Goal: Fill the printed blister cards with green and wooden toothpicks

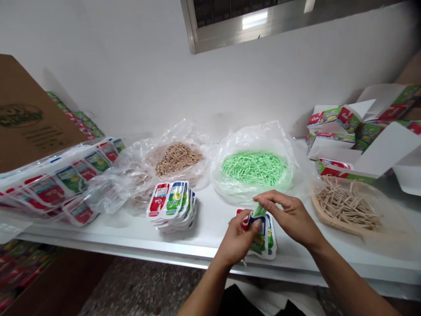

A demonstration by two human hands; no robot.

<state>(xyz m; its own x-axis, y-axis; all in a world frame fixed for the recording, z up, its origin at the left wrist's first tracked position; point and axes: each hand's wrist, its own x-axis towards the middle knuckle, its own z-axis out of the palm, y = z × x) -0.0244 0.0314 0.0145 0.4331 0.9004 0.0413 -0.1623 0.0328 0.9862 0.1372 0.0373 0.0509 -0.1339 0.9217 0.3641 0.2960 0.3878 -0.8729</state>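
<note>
My left hand (pixel 237 239) is closed on a small printed packet (pixel 254 216), pinching it near the table's front edge. The fingers of my right hand (pixel 293 216) are pinched at the packet's upper end, around a small bunch of pale green sticks (pixel 259 210). The sticks' lower ends sit at or in the packet's mouth; how deep is hidden. Under my hands lies a pile of red, green and white packets (pixel 270 245). Just beyond is an open clear plastic bag (pixel 226 186) of loose green sticks (pixel 255 168).
A taller packet stack (pixel 173 206) stands to the left. Behind it, brown sticks (pixel 177 159) lie in a clear bag. At right are a shallow basket (pixel 324 213) of brown sticks and open printed boxes (pixel 335 117). Bagged packets (pixel 70 180) and a cardboard flap (pixel 29 118) occupy the far left.
</note>
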